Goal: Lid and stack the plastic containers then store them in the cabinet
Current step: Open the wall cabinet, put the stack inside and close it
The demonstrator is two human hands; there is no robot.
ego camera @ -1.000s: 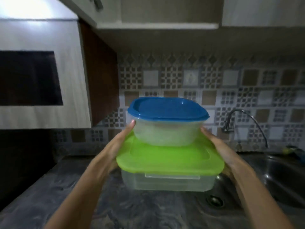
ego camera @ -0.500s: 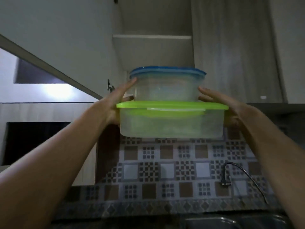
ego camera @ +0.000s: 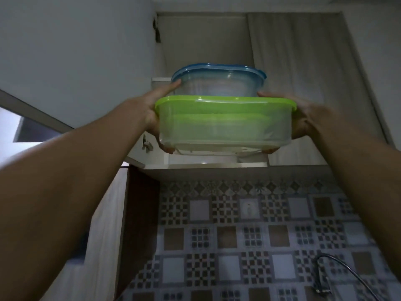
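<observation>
Head camera, looking upward in a dim kitchen. Two bare forearms reach up and forward from the lower corners and carry a stack of two plastic containers between them, in front of an open upper cabinet.

The left hand grips the left end of the green-lidded container. One finger lies straight along the side of the blue-lidded container above it, and other fingertips curl under the lower container's base. The right hand grips the right end in the same way: one finger rests on top of the green lid, touching the upper container, and fingertips show beneath the base. This hand is blurred, so the spread of its other fingers cannot be told.

The green-lidded container is the larger, rectangular with cloudy see-through walls. The blue-lidded one sits centred on its lid, smaller, with clear walls under a blue lid. Pale shapes show through both, but whether they are contents or the cabinet behind cannot be told.

The stack hangs in the air just above the cabinet's bottom edge, level with the lower compartment. An inner shelf is mostly hidden behind the upper container. The open cabinet door fills the upper left, and a metal hinge shows beside the left hand.

Below is a patterned tiled wall. A curved faucet is cut off at the lower right.
</observation>
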